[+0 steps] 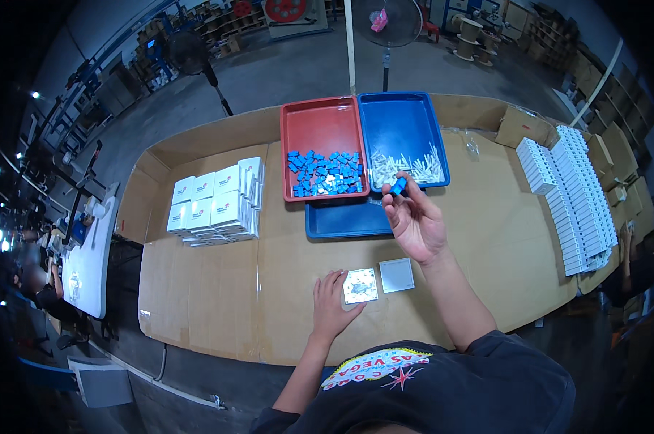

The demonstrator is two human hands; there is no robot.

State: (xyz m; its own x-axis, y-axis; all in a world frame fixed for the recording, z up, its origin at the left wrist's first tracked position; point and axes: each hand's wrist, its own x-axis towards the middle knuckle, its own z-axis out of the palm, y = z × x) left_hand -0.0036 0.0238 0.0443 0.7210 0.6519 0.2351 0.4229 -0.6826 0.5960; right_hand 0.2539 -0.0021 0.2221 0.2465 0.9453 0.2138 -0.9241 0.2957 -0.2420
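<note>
My right hand (pixel 422 228) is raised over the front of the blue tray, palm up. Its fingertips pinch a small blue plastic connector (pixel 398 186). Lower down, my left hand (pixel 332 307) grips the left side of a white square faceplate (pixel 361 286) lying on the cardboard, thumb at the near edge and fingers at the far one. The upturned face of this faceplate shows inner fittings, too small to make out. Just right of it lies a plain white square cover (pixel 397 275), which neither hand touches.
A red tray (pixel 319 119) holds loose blue connectors; a blue tray (pixel 403 116) beside it holds thin white pieces. Another blue tray (pixel 345 226) sits partly beneath. White boxes (pixel 222 206) are stacked left, and rows of white square parts (pixel 576 202) right. Cardboard walls (pixel 218 130) edge the table.
</note>
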